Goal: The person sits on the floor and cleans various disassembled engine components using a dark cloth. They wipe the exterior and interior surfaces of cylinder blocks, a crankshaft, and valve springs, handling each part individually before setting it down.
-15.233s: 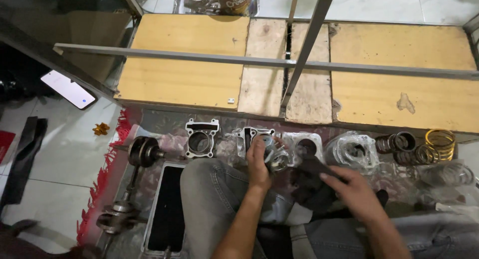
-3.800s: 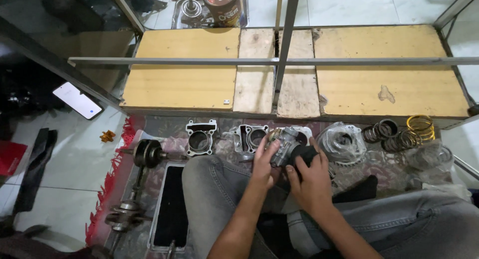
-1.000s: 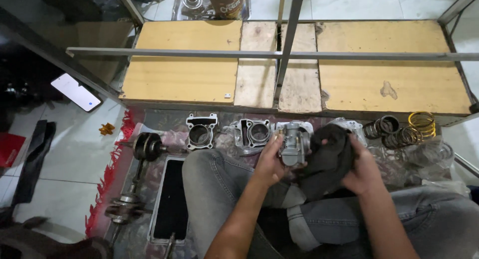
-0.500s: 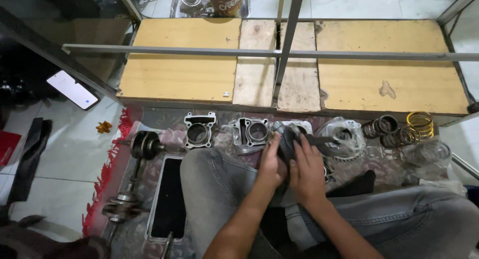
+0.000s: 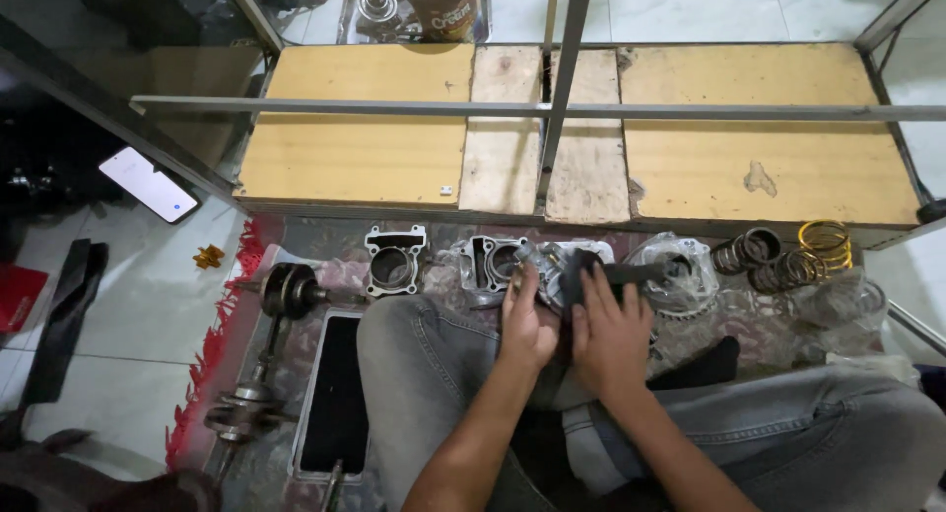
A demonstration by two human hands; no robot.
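Both hands, left (image 5: 527, 320) and right (image 5: 609, 330), close around a metal engine part (image 5: 554, 275) wrapped in a dark rag (image 5: 631, 273) over the lap; a loose grip could drop it onto the cylinder blocks (image 5: 394, 263) just beyond.

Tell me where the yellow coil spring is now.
In the head view, the yellow coil spring stands at the far right of the mat, beside the dark springs, below the wooden shelf.

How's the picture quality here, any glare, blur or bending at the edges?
Head view: mostly sharp; both hands slightly soft where they grip the dark cloth; glare on the lit phone screen; the wooden shelf edges bow from wide-angle distortion; corners darker.
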